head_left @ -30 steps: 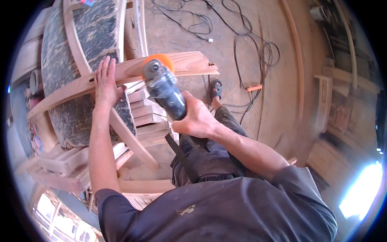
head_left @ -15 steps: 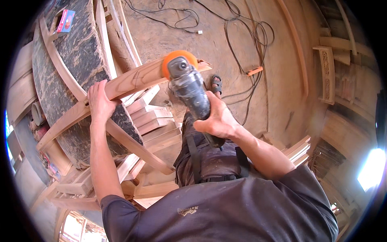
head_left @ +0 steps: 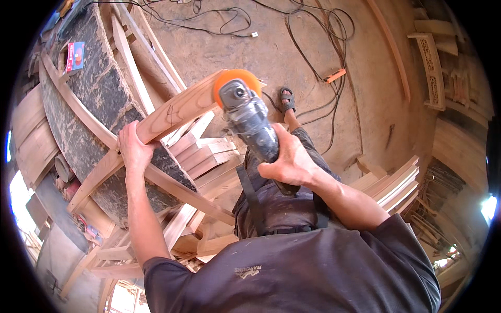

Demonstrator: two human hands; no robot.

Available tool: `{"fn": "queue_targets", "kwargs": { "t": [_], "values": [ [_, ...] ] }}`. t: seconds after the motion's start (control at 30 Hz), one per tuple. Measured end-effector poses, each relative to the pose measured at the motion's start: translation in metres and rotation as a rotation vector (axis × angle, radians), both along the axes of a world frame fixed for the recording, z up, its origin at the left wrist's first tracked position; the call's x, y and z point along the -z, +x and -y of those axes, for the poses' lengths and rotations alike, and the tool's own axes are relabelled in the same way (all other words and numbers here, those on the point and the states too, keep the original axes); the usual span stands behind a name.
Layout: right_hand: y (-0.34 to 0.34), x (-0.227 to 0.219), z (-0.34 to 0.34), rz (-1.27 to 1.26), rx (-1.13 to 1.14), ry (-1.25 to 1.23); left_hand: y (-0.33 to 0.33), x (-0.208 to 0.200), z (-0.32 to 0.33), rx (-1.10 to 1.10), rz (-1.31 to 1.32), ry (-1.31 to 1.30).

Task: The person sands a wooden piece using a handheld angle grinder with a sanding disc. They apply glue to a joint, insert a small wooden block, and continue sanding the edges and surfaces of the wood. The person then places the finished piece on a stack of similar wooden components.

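I look down from a head camera at a dusty woodworking yard. My right hand is wrapped tight around the grey body of an angle grinder, its grip closed on the tool, wrist bent and the nose pointing away from me. The grinder's orange sanding disc sits against the upper end of a long curved wooden rail, touching its top face near the tip.

My left hand is clamped over the lower stretch of that same rail, fingers folded across the upper edge and thumb underneath, steadying it. The rail rests slanted on a dark, rough tabletop, crossing other pale curved strips that lie along it. Just below the rail, between my two arms, is a stack of short wooden blocks.

I judge the step in hand to be sanding the rail's end. The next move calls for firm pressure from the left hand, the disc held flat rather than on edge, and an even pass along the grain.

Black cables snake over the sandy floor beyond, near an orange tool. A sandalled foot shows just past the grinder.
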State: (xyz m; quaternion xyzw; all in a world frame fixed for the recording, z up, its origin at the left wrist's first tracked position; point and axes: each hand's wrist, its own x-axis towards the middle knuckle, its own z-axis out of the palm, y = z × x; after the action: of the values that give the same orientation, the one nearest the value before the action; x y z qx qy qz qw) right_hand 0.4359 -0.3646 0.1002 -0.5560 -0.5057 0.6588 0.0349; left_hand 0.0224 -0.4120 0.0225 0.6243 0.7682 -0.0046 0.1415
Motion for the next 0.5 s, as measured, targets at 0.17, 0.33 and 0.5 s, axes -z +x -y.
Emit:
{"fn": "queue_targets", "kwargs": {
  "t": [0.17,0.33,0.5],
  "values": [
    [0.005,0.006,0.007,-0.01,0.006,-0.013,0.002,0.0,0.0,-0.012,-0.014,-0.002],
    [-0.002,0.013,0.013,-0.05,0.032,0.022,-0.001,0.001,-0.001,-0.005,-0.011,-0.015],
    [0.014,0.0,0.01,-0.044,0.075,0.019,0.003,0.0,-0.001,-0.019,-0.021,-0.019]
  ]
}}
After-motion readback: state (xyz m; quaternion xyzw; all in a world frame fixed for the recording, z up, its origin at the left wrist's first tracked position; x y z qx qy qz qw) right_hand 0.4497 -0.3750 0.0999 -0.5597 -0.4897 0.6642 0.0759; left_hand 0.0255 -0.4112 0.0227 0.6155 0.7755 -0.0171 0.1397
